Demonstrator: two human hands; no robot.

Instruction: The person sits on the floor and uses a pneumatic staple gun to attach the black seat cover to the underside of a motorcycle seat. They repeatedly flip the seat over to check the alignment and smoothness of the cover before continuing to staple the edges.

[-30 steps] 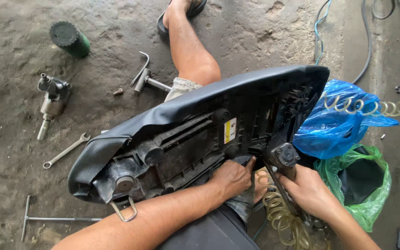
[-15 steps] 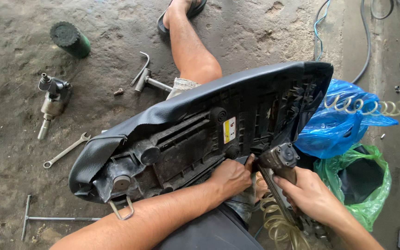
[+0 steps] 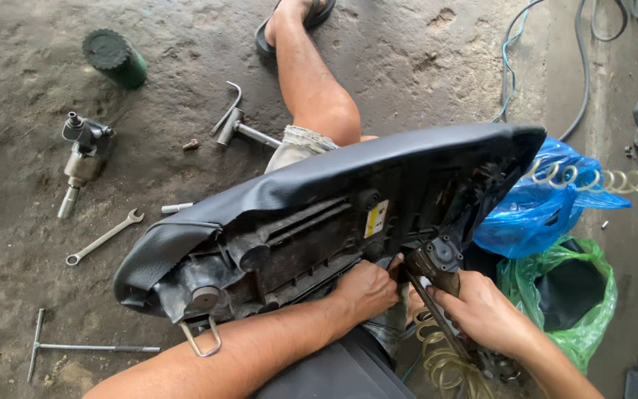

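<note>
Gritty concrete floor (image 3: 422, 52); scattered wrench (image 3: 103, 237), T-handle (image 3: 75, 346)

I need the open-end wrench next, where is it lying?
The wrench lies on the floor at the left of the head view, between the impact gun and the T-handle tool.

Both hands (image 3: 367, 288) (image 3: 485, 314) press air tool (image 3: 437, 260) against seat (image 3: 319, 214)

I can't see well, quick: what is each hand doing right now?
Left hand: closed, gripping the lower edge of the motorcycle seat.
Right hand: closed around the pneumatic tool.
</note>
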